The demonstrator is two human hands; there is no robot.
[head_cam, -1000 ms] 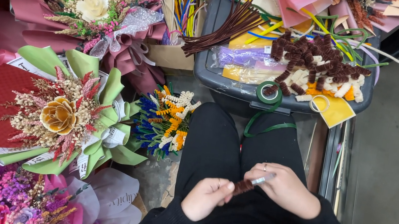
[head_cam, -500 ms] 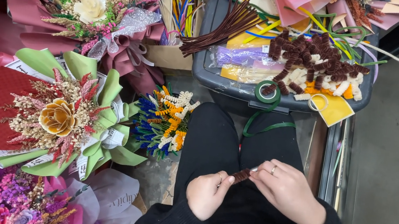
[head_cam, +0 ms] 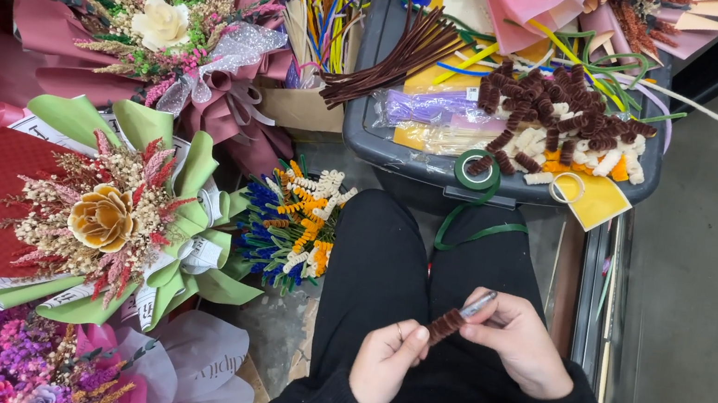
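Head view: the brown fuzzy wire (head_cam: 446, 324) slants over the lap, wound on a grey rod (head_cam: 478, 303); the left hand (head_cam: 386, 364) pinches its lower end, the right hand (head_cam: 519, 341) grips the rod above

Bright, even overhead light, soft shadows only. Sharp at centre, slight softness and wide-angle stretch toward frame corners. No glare, no motion blur.

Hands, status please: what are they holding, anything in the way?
Left hand pinches brown coil. Right hand grips silver rod inside it. Both over lap, nothing between.
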